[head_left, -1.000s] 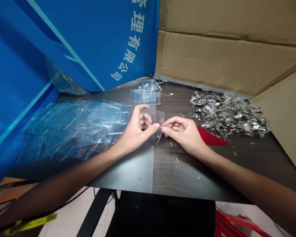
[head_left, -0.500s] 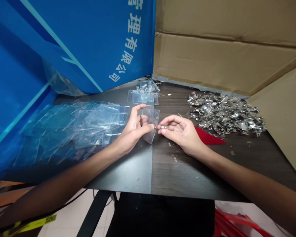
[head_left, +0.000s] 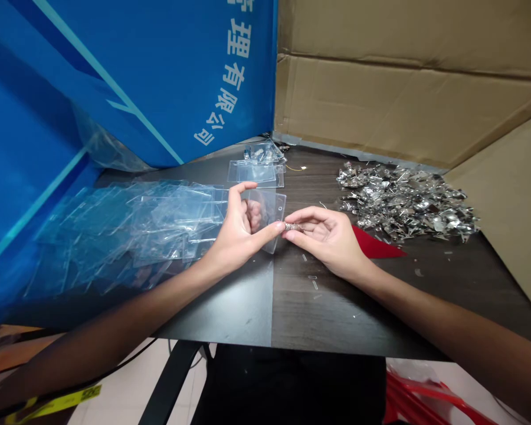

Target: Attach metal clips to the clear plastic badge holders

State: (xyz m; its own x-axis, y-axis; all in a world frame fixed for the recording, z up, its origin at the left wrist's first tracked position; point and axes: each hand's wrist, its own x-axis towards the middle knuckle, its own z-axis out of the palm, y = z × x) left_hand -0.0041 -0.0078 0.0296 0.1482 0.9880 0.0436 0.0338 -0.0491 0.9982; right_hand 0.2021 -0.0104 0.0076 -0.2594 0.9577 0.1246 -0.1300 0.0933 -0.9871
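Note:
My left hand [head_left: 239, 230] holds a clear plastic badge sleeve [head_left: 268, 206] upright between thumb and fingers, above the table's middle. The sleeve has a small punched hole near its upper right corner. My right hand [head_left: 325, 236] pinches a small metal clip [head_left: 292, 226] between thumb and forefinger. The clip touches or nearly touches the sleeve's right edge; I cannot tell which. Behind the sleeve, my left fingers show through the plastic. A heap of shiny metal clips [head_left: 407, 203] lies to the right of my right hand.
Many loose clear sleeves [head_left: 133, 227] spread left on the dark wood-look table [head_left: 318, 307]. A smaller stack of sleeves [head_left: 256, 172] sits at the back. A red piece [head_left: 374, 249] lies by the heap. A blue banner [head_left: 159, 77] and cardboard [head_left: 402, 88] wall the back.
My right hand has moved left, bringing the metal clip up to the sleeve's edge. The sleeve has shifted slightly in my left hand, its lower end now tucked closer to my fingers.

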